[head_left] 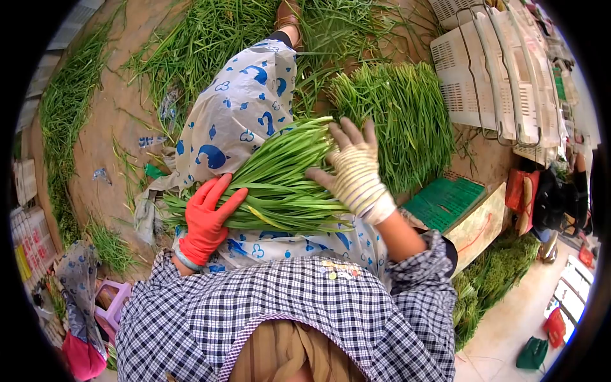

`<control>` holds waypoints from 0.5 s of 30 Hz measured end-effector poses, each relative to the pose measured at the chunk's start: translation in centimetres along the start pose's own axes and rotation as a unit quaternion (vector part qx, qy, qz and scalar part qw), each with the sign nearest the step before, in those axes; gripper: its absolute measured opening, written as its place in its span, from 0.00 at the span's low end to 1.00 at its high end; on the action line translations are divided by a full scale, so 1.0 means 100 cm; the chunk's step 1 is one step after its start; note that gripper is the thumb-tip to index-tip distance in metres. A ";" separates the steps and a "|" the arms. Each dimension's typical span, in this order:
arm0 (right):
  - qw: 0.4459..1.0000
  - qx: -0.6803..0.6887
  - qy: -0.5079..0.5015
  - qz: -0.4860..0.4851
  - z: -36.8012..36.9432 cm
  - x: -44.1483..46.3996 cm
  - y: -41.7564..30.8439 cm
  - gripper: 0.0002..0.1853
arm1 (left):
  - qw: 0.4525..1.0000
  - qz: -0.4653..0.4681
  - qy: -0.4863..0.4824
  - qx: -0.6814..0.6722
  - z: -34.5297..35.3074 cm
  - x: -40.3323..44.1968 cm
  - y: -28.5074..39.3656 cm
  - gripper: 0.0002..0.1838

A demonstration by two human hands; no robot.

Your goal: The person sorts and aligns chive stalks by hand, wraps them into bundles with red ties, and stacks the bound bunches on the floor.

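A loose bunch of long green garlic chives (286, 181) lies across the lap on an apron (238, 105) with blue prints. My left hand (207, 219), in a red rubber glove, rests on the left part of the bunch with its visible fingers stretched out and spread. My right hand (356, 172), in a pale striped glove with greyish fingertips, is at the right end of the bunch. Its fingers are spread apart, and nothing shows between them. Beyond it, a thick, neatly laid stack of chives (401, 121) sits at the right.
Loose chives (184, 48) cover much of the floor ahead. White plastic crates (487, 76) stand at upper right, above a green board (444, 202). More bundled greens (496, 280) lie at lower right. A purple stool (113, 302) is at lower left.
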State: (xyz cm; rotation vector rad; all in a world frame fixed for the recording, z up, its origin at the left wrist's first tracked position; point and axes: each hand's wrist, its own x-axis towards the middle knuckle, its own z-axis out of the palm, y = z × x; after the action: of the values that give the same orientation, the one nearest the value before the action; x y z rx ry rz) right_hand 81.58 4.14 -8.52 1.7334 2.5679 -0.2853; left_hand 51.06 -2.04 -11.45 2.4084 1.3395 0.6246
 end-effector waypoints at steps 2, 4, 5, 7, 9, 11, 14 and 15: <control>0.981 0.180 0.059 0.047 0.029 -0.012 -0.004 0.18 | 1.000 0.002 -0.002 -0.003 -0.001 0.000 0.000 0.36; 0.938 0.313 0.105 0.102 0.021 -0.015 -0.001 0.08 | 1.000 0.000 -0.013 -0.002 -0.002 0.001 0.001 0.36; 0.914 0.368 0.123 0.118 0.016 -0.014 0.000 0.06 | 1.000 0.001 -0.015 -0.005 -0.002 0.002 0.000 0.36; 0.860 0.468 0.148 0.136 -0.004 -0.009 0.001 0.04 | 1.000 0.000 -0.007 -0.012 0.000 0.001 -0.001 0.36; 0.714 0.652 0.178 0.184 -0.027 0.002 0.007 0.04 | 1.000 -0.006 0.007 -0.019 0.003 0.000 -0.001 0.36; 0.727 0.607 0.270 0.173 -0.067 0.026 0.035 0.05 | 0.999 -0.017 0.015 -0.024 0.004 -0.001 -0.001 0.37; 0.909 0.265 0.310 0.084 -0.113 0.052 0.158 0.17 | 1.000 -0.025 -0.006 -0.011 0.000 0.000 0.002 0.36; 0.921 0.151 0.347 0.096 -0.148 0.069 0.185 0.14 | 1.000 -0.021 -0.009 -0.009 -0.001 0.001 0.002 0.36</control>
State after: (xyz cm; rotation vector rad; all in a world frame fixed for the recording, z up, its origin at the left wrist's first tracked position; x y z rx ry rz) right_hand 97.16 19.61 2.65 2.5702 2.8669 -0.0579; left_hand 51.19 -2.10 -11.28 2.3589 1.3685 0.6010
